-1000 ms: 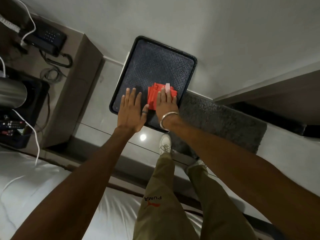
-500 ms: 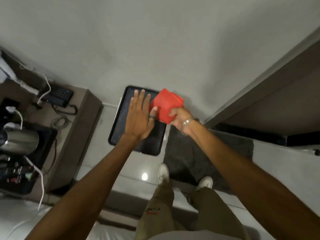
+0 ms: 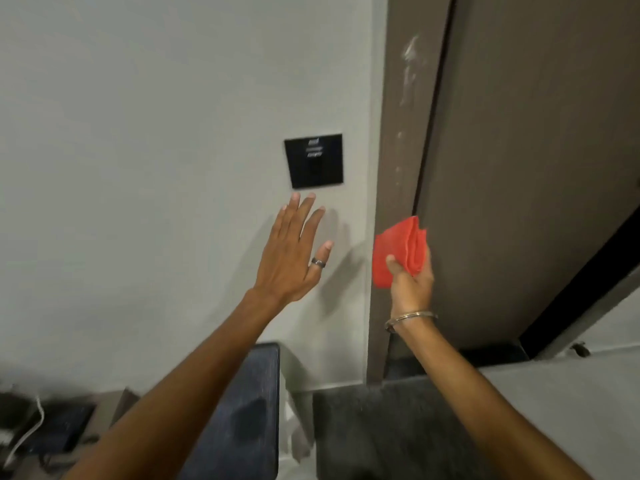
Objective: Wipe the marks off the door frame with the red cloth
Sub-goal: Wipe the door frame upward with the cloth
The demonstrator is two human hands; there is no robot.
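A brown door frame runs up the right of the grey wall, with whitish smears on its upper part and small specks lower down. My right hand grips the folded red cloth in front of the frame's lower part, well below the smears. Whether the cloth touches the frame I cannot tell. My left hand is open with fingers spread, raised in front of the wall just under a black wall panel.
A black square wall panel sits left of the frame. The brown door fills the right. Below are a dark tray, a dark floor mat, and a black phone with cables at the bottom left.
My right hand lifted the red cloth off the dark tray and carried it up to the door frame. My left hand rose from the tray to the wall. My view tilted upward.
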